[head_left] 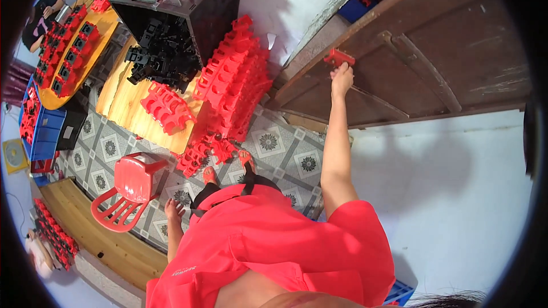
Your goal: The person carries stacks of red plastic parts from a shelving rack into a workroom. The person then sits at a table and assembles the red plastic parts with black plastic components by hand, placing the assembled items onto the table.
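My right arm is stretched out toward the brown wooden door (pixel 422 57). The fingers of my right hand (pixel 342 78) are closed on the lower side of a small red block (pixel 339 57) at the door's edge. Whether that block is fixed to the door or loose, I cannot tell. Low at my side hangs my left hand (pixel 174 209), its fingers loosely apart and holding nothing. A red plastic chair (pixel 133 179) is the nearest thing to it.
Tall stacks of red plastic parts (pixel 234 79) stand by a wooden table (pixel 117 99) bearing black plastic parts (pixel 154 51). Loose red parts (pixel 202 154) lie on the tiled floor near my feet. Another person (pixel 43 14) is at the far left, beside an orange table (pixel 105 28).
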The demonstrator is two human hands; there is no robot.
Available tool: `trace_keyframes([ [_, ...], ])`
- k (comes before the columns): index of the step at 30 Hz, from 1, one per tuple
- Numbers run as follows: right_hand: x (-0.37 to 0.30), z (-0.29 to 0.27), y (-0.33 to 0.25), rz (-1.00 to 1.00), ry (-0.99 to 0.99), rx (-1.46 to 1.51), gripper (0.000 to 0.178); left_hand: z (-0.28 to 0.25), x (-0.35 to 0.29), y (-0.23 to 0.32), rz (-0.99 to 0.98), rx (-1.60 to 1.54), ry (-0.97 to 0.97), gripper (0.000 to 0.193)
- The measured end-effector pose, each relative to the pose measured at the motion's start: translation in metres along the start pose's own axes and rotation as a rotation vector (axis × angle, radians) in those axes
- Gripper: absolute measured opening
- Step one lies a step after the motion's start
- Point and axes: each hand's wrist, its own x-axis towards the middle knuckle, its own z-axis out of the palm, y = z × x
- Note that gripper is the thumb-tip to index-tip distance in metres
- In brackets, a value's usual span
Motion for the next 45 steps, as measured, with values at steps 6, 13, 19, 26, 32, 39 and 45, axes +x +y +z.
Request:
trace_keyframes([
  [6, 0.132, 0.061, -0.006, 0.493, -0.161, 0.668, 0.041, 0.074, -0.029, -0.024, 0.156, -0.004, -0.077, 0.053],
  [13, 0.186, 0.094, 0.002, 0.433, -0.028, 0.717, 0.042, 0.096, -0.064, -0.051, 0.114, -0.042, -0.014, 0.050],
  [19, 0.141, 0.093, -0.028, -0.274, 0.142, -0.790, 0.046, 0.069, -0.071, -0.090, 0.119, -0.192, 0.057, 0.041],
  [26, 0.184, 0.029, 0.023, -0.192, -0.481, -0.094, 0.046, 0.093, -0.095, -0.072, 0.118, -0.110, 0.126, 0.051],
  [32, -0.054, 0.004, 0.214, 1.055, -0.721, -0.109, 0.033, 0.058, -0.098, -0.126, 0.068, -0.444, 0.175, 0.047],
  [39, -0.335, 0.000, 0.230, -0.327, -1.999, -0.753, 0.033, -0.077, -0.058, -0.140, 0.047, -0.429, 0.351, 0.056],
  [45, -0.461, 0.028, 0.126, 0.284, -1.628, -0.910, 0.023, -0.272, 0.081, -0.093, 0.392, -0.015, 0.893, 0.084],
])
